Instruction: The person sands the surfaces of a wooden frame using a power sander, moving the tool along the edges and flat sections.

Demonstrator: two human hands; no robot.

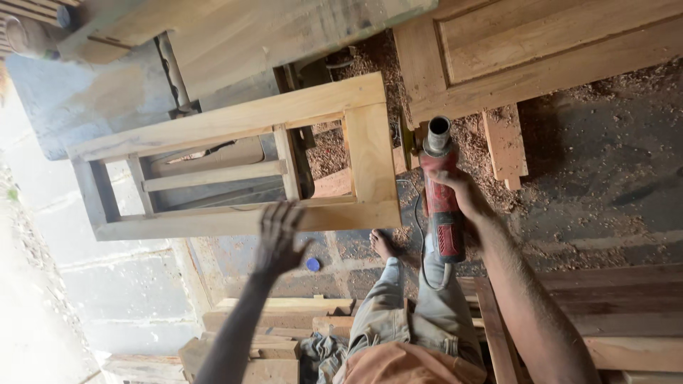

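Left arm stretched forward from the lower edge of view, forearm lean and straight. Left hand (279, 238) open, palm turned away, fingers (283, 213) spread wide and pointing up, gripping nothing. Right arm extended from the lower right, forearm angled up and inward, wrist straight. Right hand (459, 193) closed, fingers wrapped around what it grips, knuckles outward. One bare foot (384, 244) showing between both arms, knee bent.

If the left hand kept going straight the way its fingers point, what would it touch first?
Most likely the lower rail of the wooden frame. The left hand is open with fingers spread, fingertips right at that rail's edge; whether they already touch it is unclear.
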